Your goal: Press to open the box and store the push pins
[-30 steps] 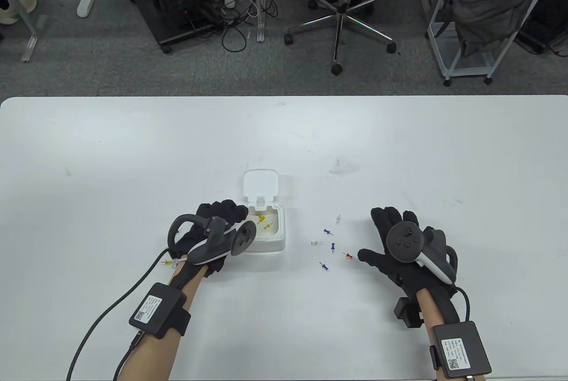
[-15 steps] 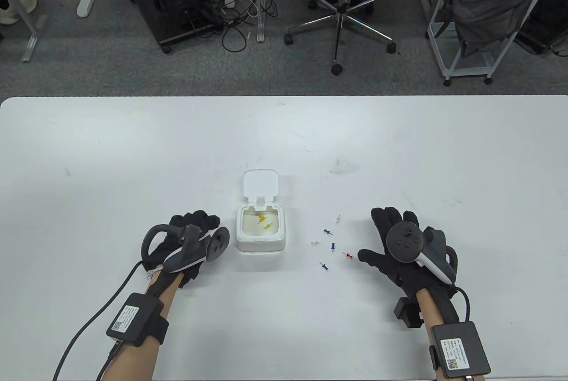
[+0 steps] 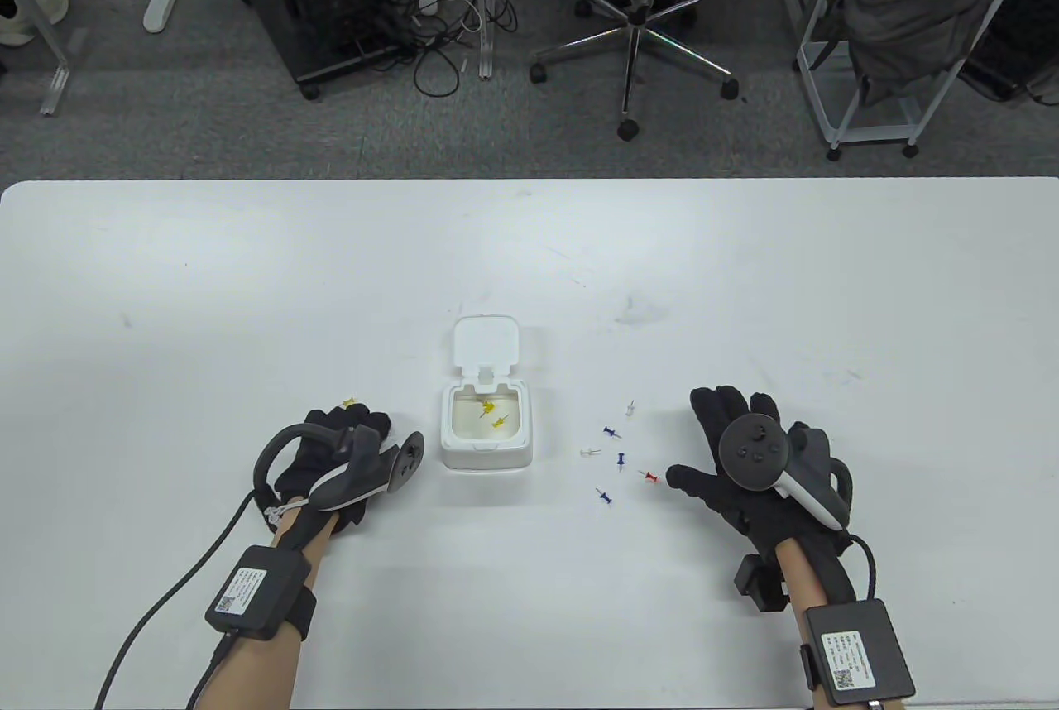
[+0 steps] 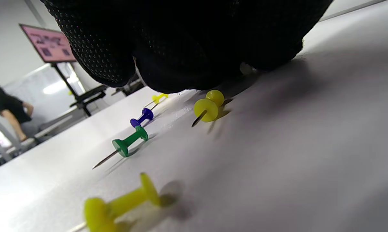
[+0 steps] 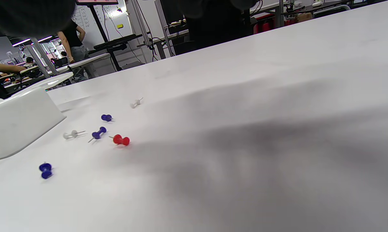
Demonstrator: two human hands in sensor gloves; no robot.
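Note:
The white box [image 3: 486, 445] stands open in mid-table, its lid [image 3: 486, 342] tipped back, with two yellow pins [image 3: 490, 413] inside. My left hand [image 3: 352, 416] is low over the table left of the box, fingertips at a yellow pin [image 3: 351, 404]. In the left wrist view the gloved fingers [image 4: 181, 48] hang bunched just over that yellow pin [image 4: 208, 106], which lies on the table. My right hand [image 3: 716, 433] rests flat with fingers spread, its thumb beside a red pin [image 3: 651, 477]. It holds nothing.
Several loose pins lie between the box and my right hand: blue [image 3: 611, 433], white [image 3: 589, 452], blue [image 3: 605, 496]. The left wrist view shows more pins under my left hand: green [image 4: 126, 145], blue [image 4: 142, 116], yellow [image 4: 116, 206]. The box wall [image 5: 16, 122] shows at the left of the right wrist view.
My left hand has drawn back from over the box, moving left and down toward the table, onto a yellow pin. My right hand and the box have not moved.

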